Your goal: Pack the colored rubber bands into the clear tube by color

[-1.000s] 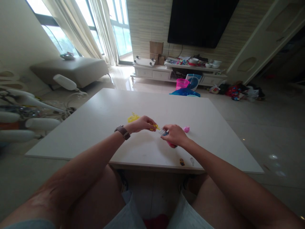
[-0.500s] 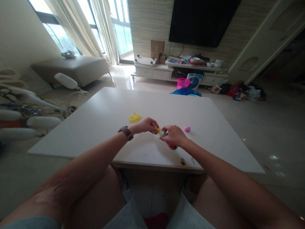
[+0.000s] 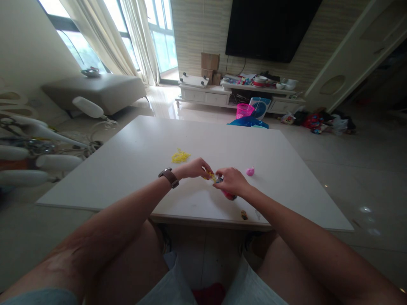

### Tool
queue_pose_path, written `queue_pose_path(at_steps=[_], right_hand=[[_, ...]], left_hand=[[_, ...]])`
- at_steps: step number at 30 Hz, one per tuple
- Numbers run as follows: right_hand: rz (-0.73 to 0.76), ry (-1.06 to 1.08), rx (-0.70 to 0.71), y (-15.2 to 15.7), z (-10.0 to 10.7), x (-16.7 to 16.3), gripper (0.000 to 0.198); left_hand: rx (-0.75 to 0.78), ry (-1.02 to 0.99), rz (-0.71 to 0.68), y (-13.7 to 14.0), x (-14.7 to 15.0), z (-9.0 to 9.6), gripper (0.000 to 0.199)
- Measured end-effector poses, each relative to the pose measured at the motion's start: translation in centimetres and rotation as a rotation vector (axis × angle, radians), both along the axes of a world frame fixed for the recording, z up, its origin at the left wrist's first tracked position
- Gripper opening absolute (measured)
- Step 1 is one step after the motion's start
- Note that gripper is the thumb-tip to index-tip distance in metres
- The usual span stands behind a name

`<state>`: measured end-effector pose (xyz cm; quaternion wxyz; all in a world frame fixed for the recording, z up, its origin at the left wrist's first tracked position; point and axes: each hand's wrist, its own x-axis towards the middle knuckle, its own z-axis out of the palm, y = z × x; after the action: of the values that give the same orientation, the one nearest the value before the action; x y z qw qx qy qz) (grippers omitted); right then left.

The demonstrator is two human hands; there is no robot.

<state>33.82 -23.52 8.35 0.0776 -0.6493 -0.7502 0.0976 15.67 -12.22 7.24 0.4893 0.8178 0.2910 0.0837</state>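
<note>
My left hand (image 3: pixel 196 167), with a watch (image 3: pixel 169 177) on its wrist, pinches some yellow shredded strips (image 3: pixel 209 174). These strips meet the mouth of a small clear container or bag (image 3: pixel 216 178), which my right hand (image 3: pixel 233 180) grips from the right. Beneath my right palm a red and dark rounded part (image 3: pixel 229 195) shows; whether it belongs to the clear item is hidden. A loose pile of yellow strips (image 3: pixel 180 156) lies beyond my left wrist. To the right of my right hand sits a small pink round object (image 3: pixel 250 171).
Near the front edge of the white table (image 3: pixel 127 169) lie a small yellow-brown figure (image 3: pixel 243 215) and a clear little piece (image 3: pixel 257 215). Past the far edge stand a pink basket (image 3: pixel 244 111) and a blue item (image 3: pixel 248 122). White lamp arms (image 3: pixel 57 162) flank the left.
My left fingers have shifted slightly, bringing the yellow strips lower into the clear mouth. My right hand stays almost still.
</note>
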Motion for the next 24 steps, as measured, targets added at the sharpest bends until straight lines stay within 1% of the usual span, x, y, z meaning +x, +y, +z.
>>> queue_pose_path(at_steps=[3,9,13,20,24], right_hand=[[0.001,0.004,-0.002,-0.06,0.04,-0.02,0.028],[0.005,0.001,0.016,-0.11,-0.02,0.03,0.028],[0.015,-0.003,0.010,-0.09,-0.03,0.03,0.028],[0.009,-0.011,0.000,-0.12,0.03,-0.06,0.030],[0.013,-0.021,0.006,-0.17,0.08,-0.11,0.028]], left_hand=[[-0.028,-0.022,-0.006,-0.04,0.04,0.03,0.026],[-0.120,-0.072,0.059,-0.33,0.19,0.22,0.027],[-0.083,-0.056,0.028,-0.29,0.19,0.22,0.021],[0.008,-0.030,0.020,-0.07,0.23,-0.12,0.023],[0.013,-0.062,0.046,-0.39,0.46,-0.08,0.025]])
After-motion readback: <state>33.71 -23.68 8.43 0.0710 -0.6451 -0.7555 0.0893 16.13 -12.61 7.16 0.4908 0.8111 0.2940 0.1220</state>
